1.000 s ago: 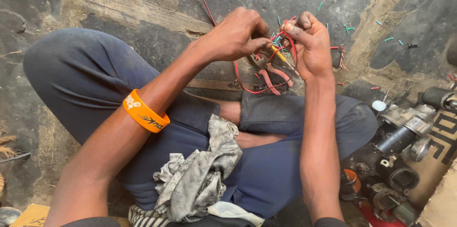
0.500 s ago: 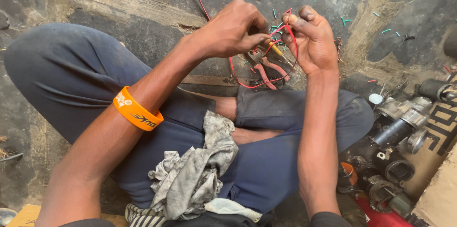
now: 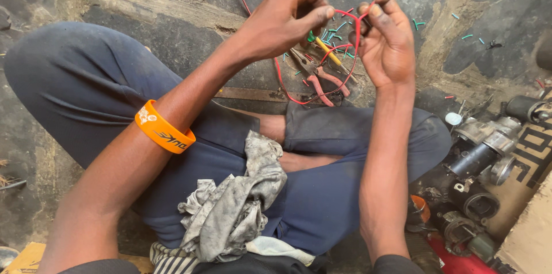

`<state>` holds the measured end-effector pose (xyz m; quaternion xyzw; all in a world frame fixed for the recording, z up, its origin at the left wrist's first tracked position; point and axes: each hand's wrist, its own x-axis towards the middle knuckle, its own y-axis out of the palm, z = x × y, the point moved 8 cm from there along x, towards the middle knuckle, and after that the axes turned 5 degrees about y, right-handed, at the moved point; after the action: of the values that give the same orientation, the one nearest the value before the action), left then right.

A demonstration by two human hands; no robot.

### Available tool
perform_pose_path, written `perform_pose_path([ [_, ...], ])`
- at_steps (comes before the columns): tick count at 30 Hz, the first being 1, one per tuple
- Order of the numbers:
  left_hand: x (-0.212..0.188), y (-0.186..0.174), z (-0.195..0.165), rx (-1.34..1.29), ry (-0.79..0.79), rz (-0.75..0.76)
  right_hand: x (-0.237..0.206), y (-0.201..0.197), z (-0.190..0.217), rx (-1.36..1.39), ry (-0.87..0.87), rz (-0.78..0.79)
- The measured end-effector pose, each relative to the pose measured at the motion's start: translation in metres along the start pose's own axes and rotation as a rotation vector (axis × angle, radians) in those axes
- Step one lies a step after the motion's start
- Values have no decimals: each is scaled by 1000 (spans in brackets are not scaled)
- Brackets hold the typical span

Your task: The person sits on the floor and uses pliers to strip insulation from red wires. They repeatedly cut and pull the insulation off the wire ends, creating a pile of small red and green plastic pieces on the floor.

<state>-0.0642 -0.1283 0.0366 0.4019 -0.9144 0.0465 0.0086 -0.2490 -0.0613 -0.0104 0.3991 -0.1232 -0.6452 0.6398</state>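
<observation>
Your left hand (image 3: 282, 21) and right hand (image 3: 388, 41): both pinched shut on the red wire (image 3: 357, 35), held up between them. Below the grip: pliers (image 3: 319, 78), a yellow-handled tool (image 3: 328, 52), green offcuts (image 3: 339, 32). Progress, judged: wire ends being joined by finger; tools lie unused. Rag (image 3: 236, 205) on your lap.

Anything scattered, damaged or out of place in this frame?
Yes. Small green and red wire scraps litter the ground beyond the hands, more at. A grimy, crumpled rag sits in the lap. Red-handled pliers lie loose on the ground beneath the red wire held by both hands.
</observation>
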Motion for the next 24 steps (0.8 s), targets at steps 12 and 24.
perform_pose_path([
  [12, 1, -1, 29, -318, -166, -101, 3, 6, -14, -245, 67, -40],
  [24, -20, 56, 54, -415, -262, 220, 7, 24, -28, -300, 60, 14],
])
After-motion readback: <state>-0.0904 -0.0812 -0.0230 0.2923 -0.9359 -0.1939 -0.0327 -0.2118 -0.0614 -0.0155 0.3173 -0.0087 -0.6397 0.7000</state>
